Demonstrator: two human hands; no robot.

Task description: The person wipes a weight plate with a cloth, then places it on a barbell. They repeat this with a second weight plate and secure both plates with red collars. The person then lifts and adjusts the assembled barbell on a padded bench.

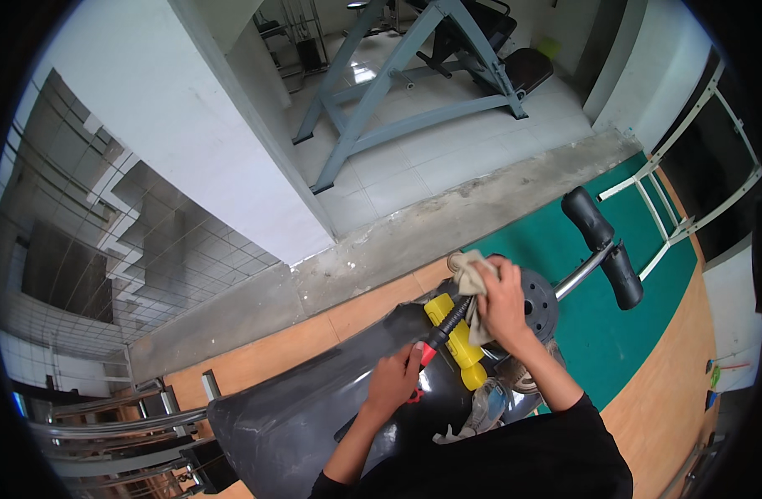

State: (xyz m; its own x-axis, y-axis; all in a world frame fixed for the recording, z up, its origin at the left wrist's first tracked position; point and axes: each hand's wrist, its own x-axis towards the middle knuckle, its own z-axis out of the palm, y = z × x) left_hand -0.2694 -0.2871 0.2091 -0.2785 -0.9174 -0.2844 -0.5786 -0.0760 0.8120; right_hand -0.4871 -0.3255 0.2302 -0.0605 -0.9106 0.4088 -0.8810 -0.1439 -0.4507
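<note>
My left hand [393, 380] is closed around a black rod [456, 318] with a red collar and a ribbed, spring-like stretch. The rod slants up and right above a black padded bench [306, 407]. At its far end, my right hand [502, 303] grips a beige cloth [471, 281], which hangs against the rod and partly covers it. Just beneath the rod lies a yellow dumbbell [459, 337] on the bench. A clear plastic bag [487, 406] rests near my right forearm.
Behind my right hand is a dark grey weight plate [544, 306]. Black foam rollers [618, 274] stick out over a green mat [647, 333]. A blue-grey exercise machine [381, 108] stands beyond a concrete sill [481, 195]. A white metal frame [660, 212] is at right.
</note>
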